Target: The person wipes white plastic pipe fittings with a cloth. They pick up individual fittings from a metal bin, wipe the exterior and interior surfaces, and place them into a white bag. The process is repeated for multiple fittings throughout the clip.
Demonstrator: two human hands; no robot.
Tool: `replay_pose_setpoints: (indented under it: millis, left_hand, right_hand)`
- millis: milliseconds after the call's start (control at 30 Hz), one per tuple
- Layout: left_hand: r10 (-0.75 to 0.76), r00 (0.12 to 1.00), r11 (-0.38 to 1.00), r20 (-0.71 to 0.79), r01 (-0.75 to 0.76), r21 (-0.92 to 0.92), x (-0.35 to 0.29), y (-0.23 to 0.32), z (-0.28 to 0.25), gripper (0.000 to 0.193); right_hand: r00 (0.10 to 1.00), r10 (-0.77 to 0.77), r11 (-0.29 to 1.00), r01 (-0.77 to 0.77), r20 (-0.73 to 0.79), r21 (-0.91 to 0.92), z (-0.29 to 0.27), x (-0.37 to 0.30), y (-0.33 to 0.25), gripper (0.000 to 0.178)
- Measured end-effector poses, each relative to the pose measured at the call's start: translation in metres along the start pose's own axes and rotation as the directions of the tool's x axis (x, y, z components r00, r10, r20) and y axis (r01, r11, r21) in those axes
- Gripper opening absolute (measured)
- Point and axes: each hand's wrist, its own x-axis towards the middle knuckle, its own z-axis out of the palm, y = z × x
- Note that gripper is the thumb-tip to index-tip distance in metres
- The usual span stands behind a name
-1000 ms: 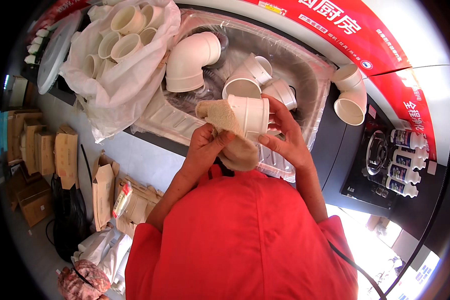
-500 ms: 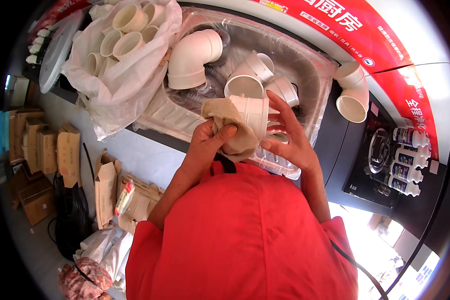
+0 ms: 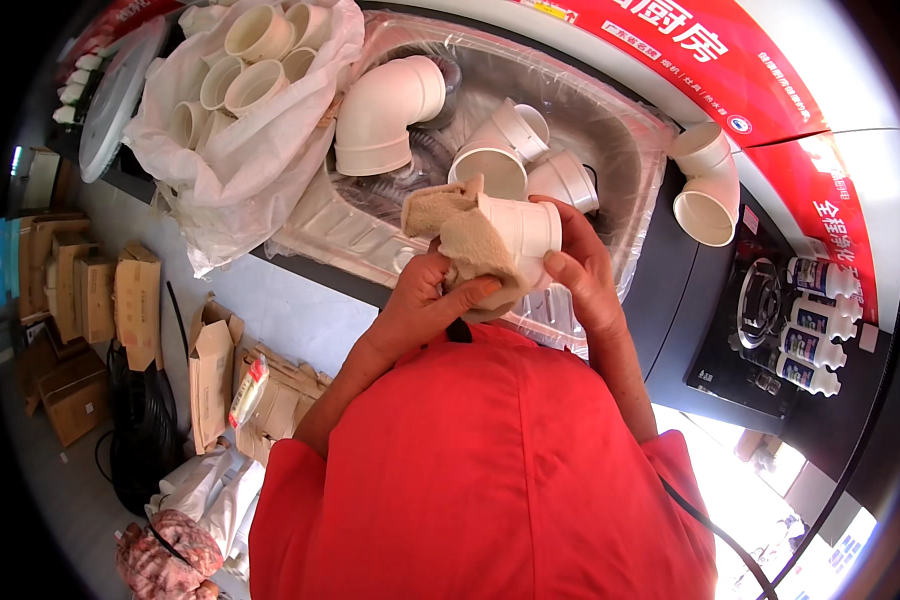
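Wiping a white fitting with a cloth over the sink.

Largest first: the steel sink (image 3: 630, 150), film-lined, sits right under my hands, so anything I drop lands in it; loose fittings lie in it, a big elbow (image 3: 385, 105) at its left end and two cups (image 3: 515, 155) just behind my hands. A white sack (image 3: 240, 150) of more fittings sits to the left, mouth open for reaching in. My right hand (image 3: 585, 275) wraps the fitting (image 3: 518, 228) from the side, fingers closed on it to steady it at chest height. My left hand (image 3: 425, 305) is closed on the tan cloth (image 3: 460, 235), thumb pressing it against the fitting's wall so it rubs.
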Motion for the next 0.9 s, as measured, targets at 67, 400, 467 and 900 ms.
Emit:
replay_pose_setpoints:
  millis: [67, 400, 467, 900]
  left_hand:
    - [0.182, 0.983, 0.945, 0.038, -0.185, 0.271, 0.002, -0.004, -0.004, 0.028]
    - [0.122, 0.988, 0.988, -0.096, -0.13, -0.085, 0.0, -0.012, -0.012, 0.018]
    - [0.125, 0.953, 0.923, -0.275, -0.213, -0.322, 0.003, -0.01, -0.011, 0.019]
    - [0.414, 0.866, 0.897, -0.28, -0.441, -0.037, 0.001, -0.002, -0.02, 0.035]
  right_hand:
    - [0.998, 0.048, 0.998, -0.047, -0.031, 0.043, 0.001, -0.001, 0.001, 0.064]
    - [0.969, 0.233, 0.747, -0.234, 0.085, 0.622, -0.007, -0.001, 0.023, 0.072]
    - [0.945, 0.241, 0.604, -0.325, 0.222, 0.728, -0.014, -0.001, 0.034, 0.077]
    - [0.963, 0.237, 0.754, -0.264, 0.125, 0.601, -0.01, -0.001, 0.027, 0.081]
